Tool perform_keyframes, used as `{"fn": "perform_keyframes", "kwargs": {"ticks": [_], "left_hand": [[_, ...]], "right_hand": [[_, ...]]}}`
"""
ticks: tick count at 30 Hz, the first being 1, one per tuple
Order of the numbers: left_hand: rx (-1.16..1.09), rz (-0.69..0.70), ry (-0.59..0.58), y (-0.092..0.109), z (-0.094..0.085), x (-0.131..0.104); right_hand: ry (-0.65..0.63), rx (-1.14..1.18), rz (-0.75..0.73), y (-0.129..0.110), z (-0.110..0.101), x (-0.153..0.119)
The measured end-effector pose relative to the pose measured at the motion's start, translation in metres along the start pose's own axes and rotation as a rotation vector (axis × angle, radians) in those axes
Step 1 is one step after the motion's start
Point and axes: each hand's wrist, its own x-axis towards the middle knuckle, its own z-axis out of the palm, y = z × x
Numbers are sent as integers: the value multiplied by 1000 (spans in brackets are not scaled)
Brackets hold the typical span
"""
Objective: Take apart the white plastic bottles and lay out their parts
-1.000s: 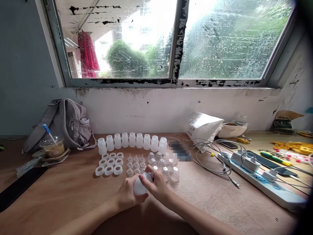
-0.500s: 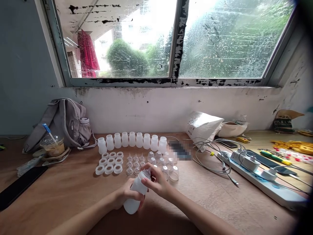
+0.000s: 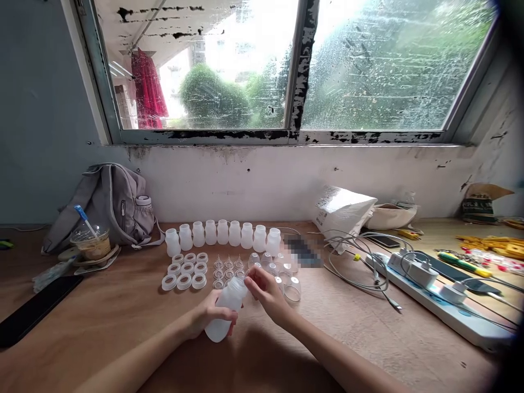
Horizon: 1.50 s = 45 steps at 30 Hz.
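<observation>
A brown wooden desk (image 3: 135, 322) spans the view beneath a wide, paint-chipped metal-framed window (image 3: 368, 87). At its back left slouches a gray fabric backpack (image 3: 117, 202); toward the right rear lies a crumpled white plastic package (image 3: 344, 210). A long white power strip (image 3: 446, 311) with chargers plugged in runs along the right side, near looped pale cables (image 3: 356, 278). A flat black rectangular slab (image 3: 39, 308) lies at the left, near a clear plastic cup with a blue-tipped straw (image 3: 92, 243).

At front center, the left hand (image 3: 213, 315) has its grip closed around a frosted white plastic bottle (image 3: 229, 303), tilted with its mouth up and to the right. The right hand (image 3: 265, 289) has thumb and fingers bent together at that mouth; whether they pinch anything cannot be told.

Nine frosted white bottles (image 3: 222, 232) stand upright in a curved row behind. In front of the row sit clear domed plastic caps (image 3: 292, 290), partly hidden by the right hand, then nine white plastic rings (image 3: 184, 281) in three rows at the left. Between rings and caps lie small clear pointed teats (image 3: 218, 265).
</observation>
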Motion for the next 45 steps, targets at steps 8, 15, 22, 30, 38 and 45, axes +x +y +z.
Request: {"fn": "perform_keyframes", "kwargs": {"ticks": [8, 15, 22, 30, 38, 45], "left_hand": [[41, -81, -3, -2, -1, 2], [0, -86, -43, -2, -5, 2], [-37, -97, -78, -1, -8, 1], [-29, -99, -88, -2, -16, 1], [-24, -117, -127, -1, -19, 1], [-159, -4, 35, 13, -29, -4]], "right_hand": [[61, 148, 94, 5, -1, 6], [34, 163, 66, 5, -3, 6], [28, 171, 36, 6, -4, 7], [31, 182, 8, 8, -3, 7], [78, 169, -34, 8, -5, 7], [220, 24, -94, 3, -1, 0]]}}
